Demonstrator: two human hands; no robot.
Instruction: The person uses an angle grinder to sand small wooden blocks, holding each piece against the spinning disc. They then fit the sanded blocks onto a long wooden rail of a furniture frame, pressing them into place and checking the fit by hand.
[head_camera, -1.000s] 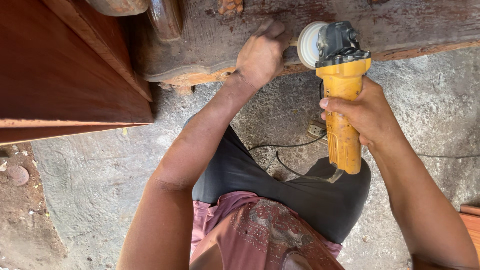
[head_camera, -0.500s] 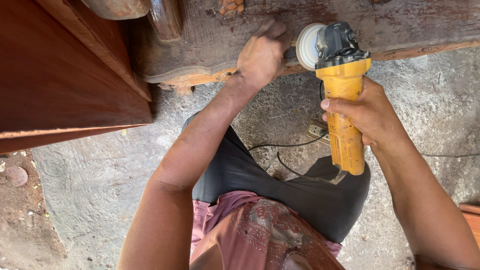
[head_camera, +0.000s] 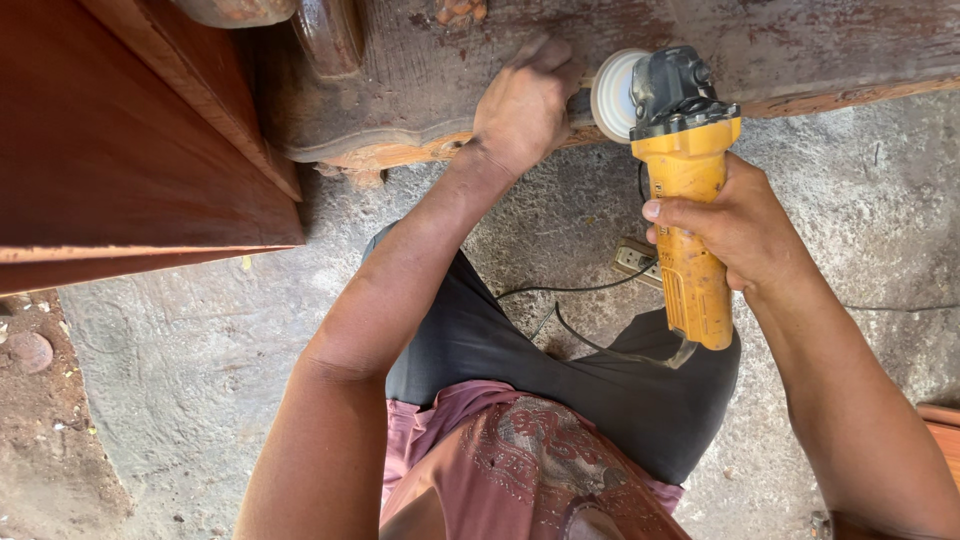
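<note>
- Yellow plastic makes the body of the angle grinder (head_camera: 688, 215), and the right hand (head_camera: 735, 225) is wrapped firmly around its middle, thumb on the near side, so the tool is steady and the disc end points away from the person.
- Its white round disc (head_camera: 612, 95) meets the lower edge of the worn wooden piece (head_camera: 640, 50); I judge this angle lets the flat face rub along the rim.
- The left hand (head_camera: 522, 105) presses on that same edge just beside the disc, fingers curled over the wood and grasping nothing loose; it seems to brace the piece against the push of the tool.
- A black cord (head_camera: 575, 325) runs from the grinder's tail over the dark trousers (head_camera: 520, 350) toward a pale socket block (head_camera: 635, 260) on the concrete floor (head_camera: 180, 340), near enough that the cable is slack.
- A reddish-brown board (head_camera: 120, 150) stands at the left, its corner overlapping the worn piece.
- Labels: I see one small dark plate on the grinder's side, too small to tell more. No packages or signs are visible.
</note>
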